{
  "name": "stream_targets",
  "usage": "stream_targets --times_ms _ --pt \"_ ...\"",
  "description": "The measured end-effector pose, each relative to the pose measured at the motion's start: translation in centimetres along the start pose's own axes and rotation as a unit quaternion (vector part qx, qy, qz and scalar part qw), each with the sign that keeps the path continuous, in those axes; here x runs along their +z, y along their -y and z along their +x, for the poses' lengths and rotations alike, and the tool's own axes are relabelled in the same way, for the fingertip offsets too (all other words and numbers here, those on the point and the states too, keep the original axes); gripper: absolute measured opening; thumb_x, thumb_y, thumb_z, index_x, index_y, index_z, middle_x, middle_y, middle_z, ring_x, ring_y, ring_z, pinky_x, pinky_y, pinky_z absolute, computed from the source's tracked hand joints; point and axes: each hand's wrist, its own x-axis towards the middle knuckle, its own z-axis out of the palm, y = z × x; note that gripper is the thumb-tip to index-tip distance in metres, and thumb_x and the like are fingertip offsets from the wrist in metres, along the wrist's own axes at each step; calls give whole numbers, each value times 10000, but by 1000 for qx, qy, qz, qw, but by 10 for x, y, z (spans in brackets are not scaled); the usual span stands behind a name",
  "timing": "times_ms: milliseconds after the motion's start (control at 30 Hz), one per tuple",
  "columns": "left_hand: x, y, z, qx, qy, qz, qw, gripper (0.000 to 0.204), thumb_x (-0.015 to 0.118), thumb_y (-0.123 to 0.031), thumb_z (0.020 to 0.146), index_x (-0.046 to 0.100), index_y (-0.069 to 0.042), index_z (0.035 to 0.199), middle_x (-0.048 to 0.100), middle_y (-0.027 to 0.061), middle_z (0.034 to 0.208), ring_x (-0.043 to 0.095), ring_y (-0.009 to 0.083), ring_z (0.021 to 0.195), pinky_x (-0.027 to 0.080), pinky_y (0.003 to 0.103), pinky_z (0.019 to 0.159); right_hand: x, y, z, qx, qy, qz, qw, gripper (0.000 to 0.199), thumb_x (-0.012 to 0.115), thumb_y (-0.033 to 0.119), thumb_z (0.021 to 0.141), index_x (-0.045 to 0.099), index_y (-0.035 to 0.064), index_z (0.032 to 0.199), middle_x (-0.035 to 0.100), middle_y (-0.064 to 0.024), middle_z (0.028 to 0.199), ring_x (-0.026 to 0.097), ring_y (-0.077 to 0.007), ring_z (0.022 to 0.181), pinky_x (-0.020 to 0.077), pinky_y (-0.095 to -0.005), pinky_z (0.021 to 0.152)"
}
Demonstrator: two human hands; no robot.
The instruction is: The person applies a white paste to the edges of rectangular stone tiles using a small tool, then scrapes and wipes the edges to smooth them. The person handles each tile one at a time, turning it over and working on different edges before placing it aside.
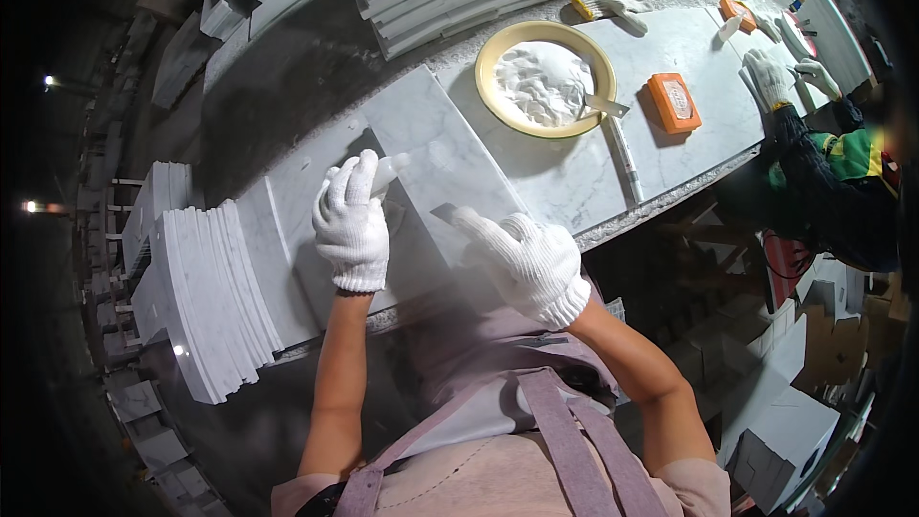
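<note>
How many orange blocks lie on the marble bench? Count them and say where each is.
2. One orange block lies right of the yellow bowl. A second orange block lies farther along the bench, near the co-worker's gloved hands. More could be hidden beyond them.

White knitted work gloves with ribbed cuffs on both the left hand (351, 220) and the right hand (531, 263). Forearms bare below the cuffs. Short pale pink sleeves at the shoulders. Dusty mauve apron (498, 393) over the front, with broad straps of the same cloth.
</note>
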Motion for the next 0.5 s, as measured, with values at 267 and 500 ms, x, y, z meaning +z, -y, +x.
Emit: stream_targets --times_ms 267,500 --pt "8 1 5 51 -33 48 997 769 756 12 746 642 -255 1458 653 -17 1410 586 285 1345 424 458 1180 0 -1 2 6 11 14 1000 593 825 282 850 665 271 1421 576 -12 742 590 -213 579 465 -380 492" --pt "10 4 5 85 -67 91 990 741 762 7 741 673 -260 1427 658 -22 1390 608 273 1293 446 454 1158 -1 -1 1 3 12 11 1000 608 818 277 852 655 252 1437 582 -12 737 593 -214 585 472 -382 504"
